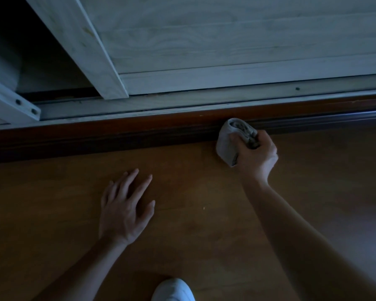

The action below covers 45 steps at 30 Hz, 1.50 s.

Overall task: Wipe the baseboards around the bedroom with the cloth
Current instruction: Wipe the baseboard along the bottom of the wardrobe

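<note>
Two hands are seen. The left hand point(126, 207) is laid flat on the wooden floor point(193, 187), fingers spread wide, as support. The bunched cloth point(229, 141) is pressed against the dark baseboard point(182, 132) and gripped by the curled fingers of the right hand point(258, 156). Even pressure along the groove is advised.
</note>
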### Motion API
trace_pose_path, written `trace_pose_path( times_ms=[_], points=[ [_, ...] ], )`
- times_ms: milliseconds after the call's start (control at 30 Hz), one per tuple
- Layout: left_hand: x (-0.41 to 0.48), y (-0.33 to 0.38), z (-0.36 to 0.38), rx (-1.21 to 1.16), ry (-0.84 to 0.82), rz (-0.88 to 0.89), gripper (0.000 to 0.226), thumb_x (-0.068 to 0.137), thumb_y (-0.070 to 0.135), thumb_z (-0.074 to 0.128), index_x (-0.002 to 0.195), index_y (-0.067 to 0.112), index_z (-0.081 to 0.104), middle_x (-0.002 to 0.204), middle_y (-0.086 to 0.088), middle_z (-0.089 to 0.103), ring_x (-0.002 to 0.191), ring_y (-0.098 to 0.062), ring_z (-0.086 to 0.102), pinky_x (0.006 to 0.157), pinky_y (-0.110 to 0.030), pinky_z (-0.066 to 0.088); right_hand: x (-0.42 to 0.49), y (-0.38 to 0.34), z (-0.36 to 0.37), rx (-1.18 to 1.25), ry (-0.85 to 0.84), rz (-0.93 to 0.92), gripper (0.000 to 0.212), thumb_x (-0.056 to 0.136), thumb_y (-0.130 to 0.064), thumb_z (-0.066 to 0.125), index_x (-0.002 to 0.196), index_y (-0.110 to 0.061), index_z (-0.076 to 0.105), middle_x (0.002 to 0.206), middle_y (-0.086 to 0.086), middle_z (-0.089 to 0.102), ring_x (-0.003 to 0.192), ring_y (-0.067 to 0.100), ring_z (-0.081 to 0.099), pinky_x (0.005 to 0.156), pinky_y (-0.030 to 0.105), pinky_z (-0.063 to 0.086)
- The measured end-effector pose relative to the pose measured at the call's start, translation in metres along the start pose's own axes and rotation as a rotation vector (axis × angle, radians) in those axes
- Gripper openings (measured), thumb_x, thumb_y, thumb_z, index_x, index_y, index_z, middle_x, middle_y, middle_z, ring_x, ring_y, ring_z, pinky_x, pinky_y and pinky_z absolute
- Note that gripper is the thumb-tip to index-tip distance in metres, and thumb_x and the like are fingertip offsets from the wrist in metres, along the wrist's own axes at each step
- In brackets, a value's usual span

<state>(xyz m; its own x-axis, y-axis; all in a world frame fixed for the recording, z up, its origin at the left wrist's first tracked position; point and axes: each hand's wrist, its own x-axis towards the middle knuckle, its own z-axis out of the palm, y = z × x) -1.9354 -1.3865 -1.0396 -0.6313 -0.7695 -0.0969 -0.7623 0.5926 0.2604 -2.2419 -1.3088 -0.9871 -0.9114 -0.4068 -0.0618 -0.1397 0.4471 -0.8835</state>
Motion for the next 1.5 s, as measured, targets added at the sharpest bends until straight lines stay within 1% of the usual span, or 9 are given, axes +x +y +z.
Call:
trace_pose_path(
  times_ms=[233,433,600,800,1033,1133,1200,1300,1500],
  points=[
    [0.000,0.002,0.005,0.113,-0.021,-0.003,0.065,0.095,0.064,0.031,0.153,0.038,0.039,0.163,-0.002,0.030,0.148,-0.031,0.028,0.117,-0.056,0.022,0.002,-0.001,-0.011,0.090,0.126,0.104,0.027,0.084,-0.031,0.080,0.078,-0.017,0.058,0.077,-0.012,0.060,0.068,-0.001,0.054,0.053,0.005,0.041],
    [0.000,0.003,0.006,0.125,0.002,-0.001,0.064,0.094,0.062,0.033,0.153,0.037,0.041,0.161,-0.004,0.032,0.147,-0.031,0.029,0.116,-0.056,0.023,-0.031,-0.015,0.032,0.160,0.000,0.090,0.025,0.084,-0.029,0.081,0.077,-0.027,0.057,0.083,-0.012,0.064,0.076,-0.002,0.059,0.057,0.006,0.045],
    [0.000,0.004,0.006,0.112,0.012,-0.012,0.063,0.094,0.061,0.035,0.152,0.037,0.043,0.160,-0.004,0.035,0.146,-0.032,0.031,0.115,-0.058,0.026,-0.045,-0.022,0.056,0.111,-0.132,0.011,0.024,0.083,-0.037,0.081,0.085,-0.022,0.062,0.086,-0.008,0.065,0.078,-0.002,0.058,0.058,0.003,0.041],
    [-0.001,0.004,0.005,0.092,0.018,-0.006,0.062,0.095,0.060,0.033,0.150,0.036,0.046,0.160,-0.004,0.035,0.145,-0.032,0.030,0.116,-0.057,0.023,-0.020,-0.011,0.022,0.042,-0.068,-0.010,0.023,0.085,-0.033,0.079,0.084,-0.022,0.058,0.082,-0.009,0.061,0.072,-0.005,0.054,0.056,0.004,0.039],
    [-0.001,0.003,0.006,0.106,0.002,-0.009,0.062,0.096,0.062,0.031,0.151,0.036,0.045,0.161,-0.003,0.034,0.145,-0.030,0.028,0.116,-0.053,0.018,0.014,0.006,-0.022,0.015,0.037,0.051,0.024,0.086,-0.034,0.078,0.090,-0.019,0.060,0.087,-0.011,0.061,0.077,-0.004,0.056,0.054,0.002,0.040],
    [-0.001,0.005,0.005,0.107,0.005,-0.011,0.062,0.096,0.062,0.031,0.151,0.037,0.045,0.161,-0.002,0.034,0.144,-0.030,0.029,0.116,-0.053,0.019,0.023,0.014,-0.033,0.010,0.072,0.114,0.027,0.086,-0.037,0.077,0.095,-0.018,0.060,0.090,-0.009,0.061,0.082,0.005,0.060,0.063,0.015,0.049],
    [-0.001,0.004,0.005,0.111,0.006,-0.019,0.061,0.097,0.063,0.031,0.151,0.038,0.044,0.161,0.000,0.033,0.144,-0.028,0.027,0.116,-0.053,0.020,0.027,0.018,-0.035,-0.013,0.086,0.121,0.028,0.088,-0.039,0.075,0.100,-0.019,0.060,0.096,-0.005,0.062,0.089,0.013,0.060,0.071,0.022,0.049],
    [-0.001,0.004,0.006,0.111,0.009,-0.026,0.061,0.096,0.063,0.032,0.151,0.039,0.044,0.161,0.000,0.034,0.144,-0.028,0.028,0.115,-0.055,0.024,0.025,0.019,-0.035,-0.014,0.070,0.132,0.039,0.090,-0.043,0.071,0.118,-0.017,0.062,0.105,-0.005,0.061,0.098,0.012,0.057,0.083,0.026,0.046],
    [-0.001,0.003,0.007,0.128,-0.009,-0.032,0.062,0.095,0.064,0.032,0.151,0.040,0.043,0.161,0.001,0.033,0.144,-0.028,0.029,0.116,-0.052,0.021,0.027,0.019,-0.047,-0.041,-0.027,0.141,0.028,0.091,-0.046,0.068,0.100,-0.019,0.064,0.088,-0.009,0.064,0.080,0.000,0.061,0.061,0.015,0.046]
  ],
)
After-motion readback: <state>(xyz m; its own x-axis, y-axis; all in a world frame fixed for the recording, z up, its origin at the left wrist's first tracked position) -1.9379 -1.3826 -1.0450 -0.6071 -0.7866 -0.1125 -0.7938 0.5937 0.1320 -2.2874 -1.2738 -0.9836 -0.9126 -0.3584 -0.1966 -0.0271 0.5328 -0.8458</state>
